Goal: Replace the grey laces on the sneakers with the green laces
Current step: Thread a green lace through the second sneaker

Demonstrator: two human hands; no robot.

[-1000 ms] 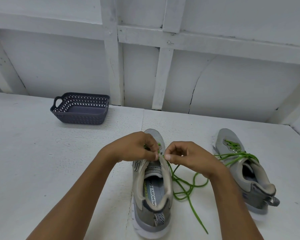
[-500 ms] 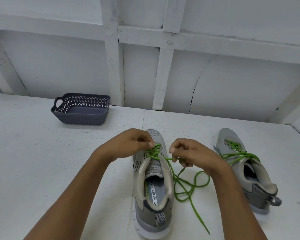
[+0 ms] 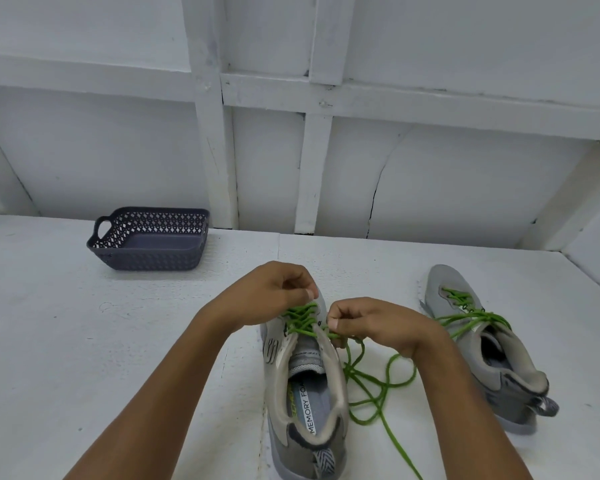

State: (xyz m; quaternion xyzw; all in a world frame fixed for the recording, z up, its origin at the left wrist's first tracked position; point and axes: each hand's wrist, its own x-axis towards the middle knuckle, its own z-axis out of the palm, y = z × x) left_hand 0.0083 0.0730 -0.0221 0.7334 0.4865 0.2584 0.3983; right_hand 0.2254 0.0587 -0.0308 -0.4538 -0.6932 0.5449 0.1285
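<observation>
Lower centre of frame: grey mesh sneaker (image 3: 305, 407), laced with thin green cord lace (image 3: 302, 318). Lace likely light, limp, little slippery; best hold close to eyelet. Left hand (image 3: 267, 299) grip pinches crossings; right hand (image 3: 371, 327) grip pinches strand.

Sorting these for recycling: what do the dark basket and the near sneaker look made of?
The dark grey perforated basket looks like moulded matte plastic: regular diamond cut-outs. The near grey sneaker seems woven fabric, soft-looking and matte; fibre unclear.
</observation>
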